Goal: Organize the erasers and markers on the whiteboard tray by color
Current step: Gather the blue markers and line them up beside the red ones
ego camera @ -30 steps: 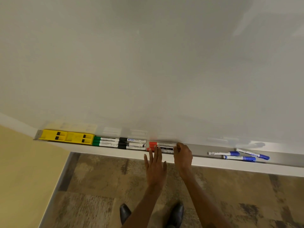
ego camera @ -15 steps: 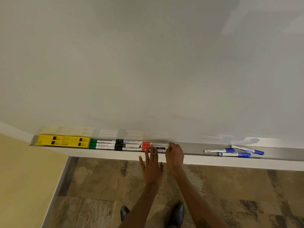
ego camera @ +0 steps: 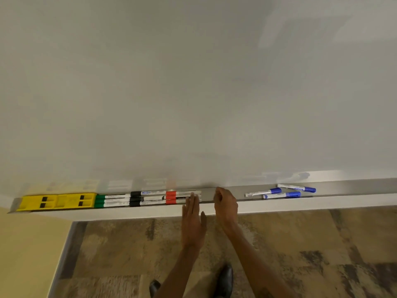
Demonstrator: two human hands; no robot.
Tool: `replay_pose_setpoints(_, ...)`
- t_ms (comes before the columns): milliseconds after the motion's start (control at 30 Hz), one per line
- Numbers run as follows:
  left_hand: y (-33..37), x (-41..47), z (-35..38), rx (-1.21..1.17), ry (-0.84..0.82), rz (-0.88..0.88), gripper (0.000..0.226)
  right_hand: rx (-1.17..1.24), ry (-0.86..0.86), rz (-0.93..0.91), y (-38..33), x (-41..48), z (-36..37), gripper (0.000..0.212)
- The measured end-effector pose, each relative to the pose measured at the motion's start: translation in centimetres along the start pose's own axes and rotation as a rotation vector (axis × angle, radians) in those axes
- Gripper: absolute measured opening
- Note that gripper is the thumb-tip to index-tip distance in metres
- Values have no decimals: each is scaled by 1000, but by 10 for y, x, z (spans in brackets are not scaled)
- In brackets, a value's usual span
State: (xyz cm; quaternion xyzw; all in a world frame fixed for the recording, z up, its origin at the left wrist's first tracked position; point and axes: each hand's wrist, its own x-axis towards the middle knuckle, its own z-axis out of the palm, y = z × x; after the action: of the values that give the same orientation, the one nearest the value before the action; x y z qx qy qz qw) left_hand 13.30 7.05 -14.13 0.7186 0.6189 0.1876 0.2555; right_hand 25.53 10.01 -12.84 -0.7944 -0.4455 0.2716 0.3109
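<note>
Two yellow erasers (ego camera: 57,201) lie end to end at the left end of the whiteboard tray (ego camera: 348,188). To their right sit three green-capped markers (ego camera: 111,200), then three black-capped markers (ego camera: 148,198), then the red-capped markers (ego camera: 178,196), all packed in rows. My left hand (ego camera: 192,220) is flat with fingers straight, its fingertips against the right ends of the red markers. My right hand (ego camera: 225,204) hovers over the bare tray just right of them, fingers curled and holding nothing. Three blue-capped markers (ego camera: 283,192) lie loose and askew further right.
The whiteboard (ego camera: 193,82) fills the upper view. A yellow wall (ego camera: 25,254) stands at the left, and patterned carpet (ego camera: 322,244) lies below the tray. My black shoes (ego camera: 224,280) show at the bottom.
My right hand has come off the red markers and moved right along the tray. The left hand's fingertips stay at the red markers' ends. The camera view shifted slightly.
</note>
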Motion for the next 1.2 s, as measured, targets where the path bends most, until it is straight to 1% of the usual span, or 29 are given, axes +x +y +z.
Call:
replay_pose_setpoints(67,17,1,9,-152,18,39,53,38,53,27,10,2,-17,22)
replay_pose_setpoints(200,49,9,24,-398,-25,-20,39,121,249,161,36,15,-59,24)
replay_pose_setpoints(333,70,13,31,-530,-32,-94,33,252,468,367,68,39,-111,26)
replay_pose_setpoints(467,79,14,37,-619,-115,-140,32,346,670,571,95,69,-157,30)
replay_pose_setpoints(533,80,13,40,-653,-139,-152,31,405,730,684,104,82,-172,34)
replay_pose_setpoints(567,82,13,42,-662,-144,-157,30,420,722,736,108,89,-178,39)
replay_pose_setpoints(633,86,13,46,-663,-154,-156,29,404,645,813,112,99,-185,49)
replay_pose_setpoints(667,88,13,49,-659,-163,-150,29,372,602,830,113,104,-186,51)
replay_pose_setpoints(767,97,15,55,-635,-190,-134,28,282,514,836,116,109,-189,48)
replay_pose_setpoints(900,115,20,66,-626,-215,-130,29,251,475,849,120,111,-192,48)
replay_pose_setpoints(1067,142,26,78,-665,-213,-174,31,391,497,899,122,111,-199,51)
replay_pose_setpoints(1200,155,29,80,-699,-204,-212,30,542,543,850,127,105,-203,46)
